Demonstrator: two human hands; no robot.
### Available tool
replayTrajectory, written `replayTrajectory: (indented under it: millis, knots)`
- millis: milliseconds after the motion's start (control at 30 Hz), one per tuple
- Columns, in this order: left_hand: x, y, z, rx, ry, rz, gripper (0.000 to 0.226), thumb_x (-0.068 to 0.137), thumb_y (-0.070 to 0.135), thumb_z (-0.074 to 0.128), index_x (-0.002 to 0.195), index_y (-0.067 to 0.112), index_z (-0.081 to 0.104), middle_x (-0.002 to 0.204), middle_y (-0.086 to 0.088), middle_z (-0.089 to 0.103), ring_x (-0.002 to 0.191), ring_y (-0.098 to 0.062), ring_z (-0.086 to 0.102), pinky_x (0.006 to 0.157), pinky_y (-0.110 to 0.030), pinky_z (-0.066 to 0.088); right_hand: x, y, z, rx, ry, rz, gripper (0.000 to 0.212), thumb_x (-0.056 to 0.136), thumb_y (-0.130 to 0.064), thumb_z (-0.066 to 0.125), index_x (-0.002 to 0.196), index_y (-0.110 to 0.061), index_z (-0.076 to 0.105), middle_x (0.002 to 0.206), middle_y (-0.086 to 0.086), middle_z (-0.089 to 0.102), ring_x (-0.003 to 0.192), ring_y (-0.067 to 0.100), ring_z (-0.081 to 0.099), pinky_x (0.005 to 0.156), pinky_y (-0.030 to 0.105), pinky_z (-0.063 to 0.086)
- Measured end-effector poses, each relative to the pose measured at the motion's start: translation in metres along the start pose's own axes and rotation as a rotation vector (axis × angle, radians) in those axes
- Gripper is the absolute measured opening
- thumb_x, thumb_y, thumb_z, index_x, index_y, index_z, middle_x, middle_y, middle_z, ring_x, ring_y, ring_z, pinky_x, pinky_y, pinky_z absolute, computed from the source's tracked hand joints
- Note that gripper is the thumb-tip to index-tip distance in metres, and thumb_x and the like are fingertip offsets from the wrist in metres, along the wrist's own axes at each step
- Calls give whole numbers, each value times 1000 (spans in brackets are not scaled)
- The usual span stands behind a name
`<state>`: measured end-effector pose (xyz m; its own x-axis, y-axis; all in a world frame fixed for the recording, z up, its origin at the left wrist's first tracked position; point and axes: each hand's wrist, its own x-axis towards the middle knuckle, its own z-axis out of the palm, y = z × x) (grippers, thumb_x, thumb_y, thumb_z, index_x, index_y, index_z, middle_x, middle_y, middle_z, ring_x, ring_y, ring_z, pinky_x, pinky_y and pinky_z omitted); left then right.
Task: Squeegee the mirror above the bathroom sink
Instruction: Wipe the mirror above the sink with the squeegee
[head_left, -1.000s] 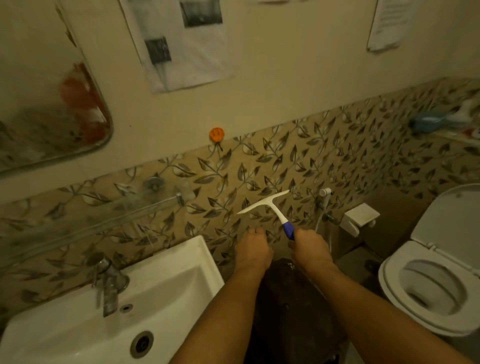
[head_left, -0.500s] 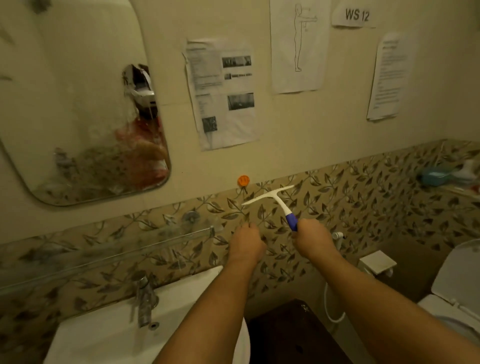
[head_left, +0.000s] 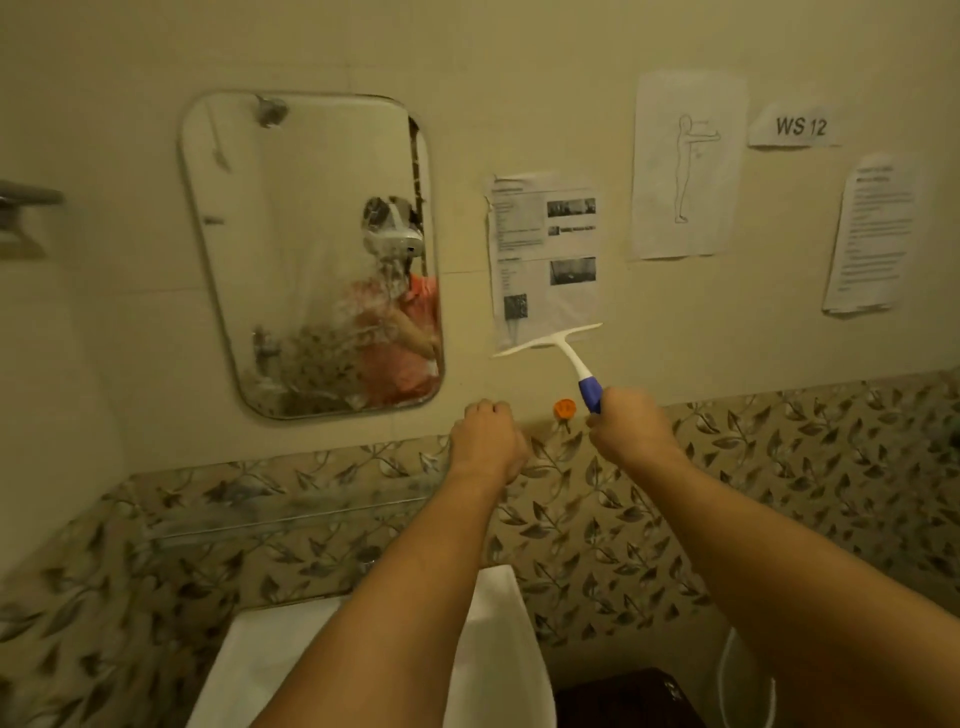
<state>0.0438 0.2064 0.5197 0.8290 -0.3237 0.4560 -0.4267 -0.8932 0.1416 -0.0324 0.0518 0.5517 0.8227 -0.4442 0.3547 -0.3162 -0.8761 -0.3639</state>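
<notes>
Upright, squeegee (head_left: 558, 353) blade tilted toward mirror (head_left: 311, 254).

You face a cream wall (head_left: 519, 47) hung with printed sheets (head_left: 545, 254) (one label (head_left: 797, 126) reads "WS 12"), above a leaf-patterned tile band (head_left: 779, 467), all under dim, yellowish light.

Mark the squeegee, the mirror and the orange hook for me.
squeegee (head_left: 563, 347): head view, on the white neck just below the blade.
mirror (head_left: 270, 249): head view, on the glass left of centre.
orange hook (head_left: 564, 408): head view, on its round face.
</notes>
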Motion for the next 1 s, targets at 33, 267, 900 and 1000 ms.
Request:
replayTrajectory:
  millis: [33,267,900,1000]
  knots:
    - [2,-10,-9,6,23,-10,38,101,26,39,130,7,54,131,-14,55,121,-31,49,96,-43,44,1,-12,-5,18,17,-12,20,98,-24,62,112,-9,61,90,8,63,80,24,63,72,37,55]
    - [15,-78,-73,28,160,-56,38,101,30,39,127,9,57,131,-13,56,122,-29,48,96,-43,45,9,-96,-28,103,118,-112,24,97,-24,63,117,-11,59,90,7,62,79,22,61,68,35,49]
    - [47,-206,-149,198,262,-78,100,88,44,70,162,14,9,168,-12,4,154,-34,3,118,-53,29,31,-253,-55,226,372,-224,32,101,-34,57,120,-9,56,91,8,62,72,20,58,63,35,47]
    - [55,-218,-152,195,221,-111,111,84,45,77,162,16,3,168,-10,-2,154,-34,-1,119,-54,27,41,-266,-56,241,390,-217,33,102,-34,56,123,-9,54,92,7,60,74,19,57,64,35,45]
